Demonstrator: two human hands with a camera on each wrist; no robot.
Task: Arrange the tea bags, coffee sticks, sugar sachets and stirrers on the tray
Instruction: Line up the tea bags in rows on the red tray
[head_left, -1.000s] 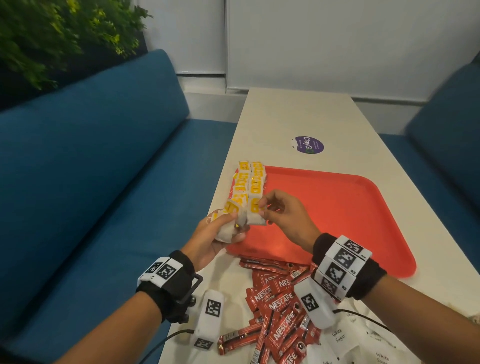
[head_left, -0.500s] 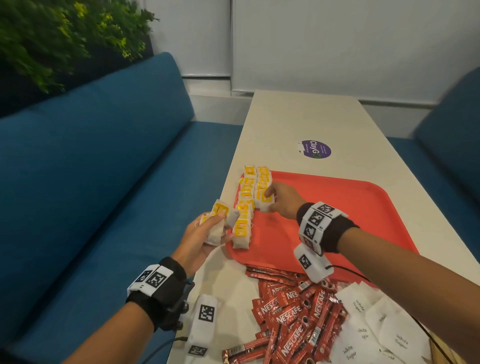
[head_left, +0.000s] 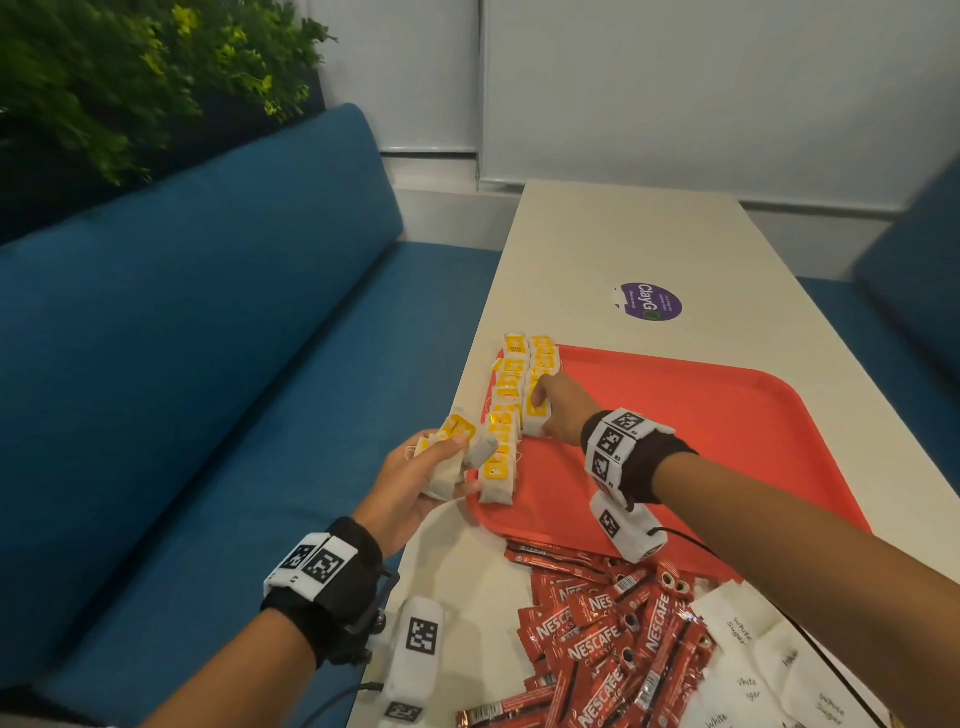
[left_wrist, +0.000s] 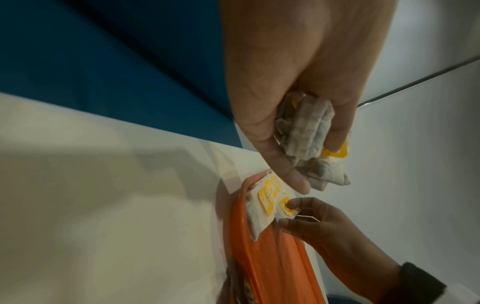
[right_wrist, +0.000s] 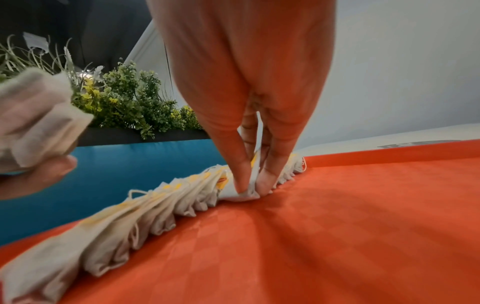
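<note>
Thumb and finger of the right hand (head_left: 558, 410) pinched a tea bag (head_left: 536, 415) at centre frame, on the right-hand row's near end; the left hand (head_left: 415, 486), lower left, gripped spare tea bags (head_left: 457, 452).

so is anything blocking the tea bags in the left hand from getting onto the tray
Nothing visible does. The left hand holds its tea bags just off the tray, beside the row of tea bags. The right hand pinches a bag further along, and bare tray lies beside the rows.
</note>
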